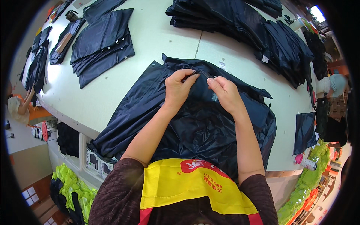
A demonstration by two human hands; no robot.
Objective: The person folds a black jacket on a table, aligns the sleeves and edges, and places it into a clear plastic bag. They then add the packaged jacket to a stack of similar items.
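A shiny dark navy jacket (pixel 210 127) lies spread and crumpled on the white table in front of me, hanging over the near edge. A row of snaps shows along its left flap. My left hand (pixel 178 87) is closed, thumb and fingertips pinching the jacket's upper edge. Just to the right, my right hand (pixel 227 94) is closed around a small, slim dark tool (pixel 206 74) whose kind I cannot make out. Its tip points toward the pinched fabric, close to the left fingertips. A small pale print shows on the cloth beside the right hand.
Folded dark garments (pixel 101 45) are stacked on the table (pixel 157 41) at the far left, with larger piles (pixel 232 22) at the far right. One folded dark piece (pixel 305 131) and a bottle (pixel 308 163) lie at the right edge. Other people (pixel 333 85) work at both sides.
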